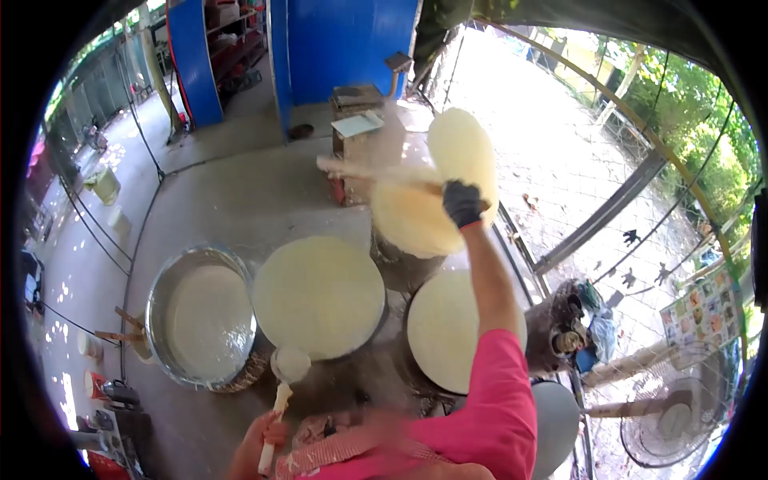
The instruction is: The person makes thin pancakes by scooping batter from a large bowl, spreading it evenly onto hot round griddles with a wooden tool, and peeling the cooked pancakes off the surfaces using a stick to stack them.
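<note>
the bare left hand (262, 436), at lower centre-left, wraps around the handle of a ladle (290, 366) near the pale round sheet (320, 298) at centre. the gloved right hand (464, 203), upper centre-right, clasps a wooden stick (400, 182). a level ladle and smooth, light stick strokes should serve best.

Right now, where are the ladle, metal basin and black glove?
Ladle (282, 398): head view, its handle.
Metal basin (159, 320): head view, left inner wall.
Black glove (462, 202): head view, its middle.
</note>
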`<state>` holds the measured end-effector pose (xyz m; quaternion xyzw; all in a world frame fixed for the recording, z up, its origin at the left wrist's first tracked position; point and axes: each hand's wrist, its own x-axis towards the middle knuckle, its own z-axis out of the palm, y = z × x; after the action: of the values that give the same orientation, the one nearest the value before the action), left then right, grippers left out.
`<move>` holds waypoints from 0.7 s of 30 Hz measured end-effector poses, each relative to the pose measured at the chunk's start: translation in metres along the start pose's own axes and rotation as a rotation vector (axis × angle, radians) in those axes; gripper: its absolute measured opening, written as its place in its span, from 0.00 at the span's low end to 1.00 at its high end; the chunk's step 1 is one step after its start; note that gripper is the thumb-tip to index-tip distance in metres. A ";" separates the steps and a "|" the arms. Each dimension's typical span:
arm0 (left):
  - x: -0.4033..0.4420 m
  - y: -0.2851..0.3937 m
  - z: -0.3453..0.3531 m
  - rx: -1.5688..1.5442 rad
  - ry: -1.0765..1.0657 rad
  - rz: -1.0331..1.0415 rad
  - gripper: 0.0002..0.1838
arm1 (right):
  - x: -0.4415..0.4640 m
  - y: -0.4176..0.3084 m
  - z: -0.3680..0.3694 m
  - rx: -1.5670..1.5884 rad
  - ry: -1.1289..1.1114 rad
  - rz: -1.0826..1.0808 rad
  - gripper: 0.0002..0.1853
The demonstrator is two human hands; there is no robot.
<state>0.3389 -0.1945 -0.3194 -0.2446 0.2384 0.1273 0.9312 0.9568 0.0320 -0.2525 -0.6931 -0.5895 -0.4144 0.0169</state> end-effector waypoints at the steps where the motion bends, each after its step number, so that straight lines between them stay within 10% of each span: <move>1: -0.001 0.000 -0.004 -0.040 0.042 0.016 0.06 | -0.001 -0.024 0.006 0.049 -0.018 0.010 0.08; 8: -0.008 0.003 -0.032 -0.130 -0.038 -0.059 0.10 | -0.032 -0.149 0.102 0.503 -0.299 0.276 0.20; 15: -0.005 -0.015 0.021 -0.427 0.120 0.064 0.20 | -0.095 -0.063 0.097 0.435 -0.262 0.790 0.13; 17: -0.006 -0.008 0.012 -0.398 0.090 0.072 0.16 | -0.191 -0.014 0.243 1.130 -0.066 1.059 0.11; 19: -0.001 -0.008 0.020 -0.395 0.054 0.095 0.13 | -0.201 0.006 0.238 0.297 -0.072 1.190 0.13; 21: 0.006 -0.018 0.049 -0.424 0.010 0.128 0.13 | -0.195 0.026 0.200 0.370 -0.374 1.207 0.11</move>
<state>0.3691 -0.1835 -0.2783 -0.4199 0.2262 0.2321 0.8477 1.0965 -0.0297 -0.4873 -0.9480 -0.1520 -0.0968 0.2625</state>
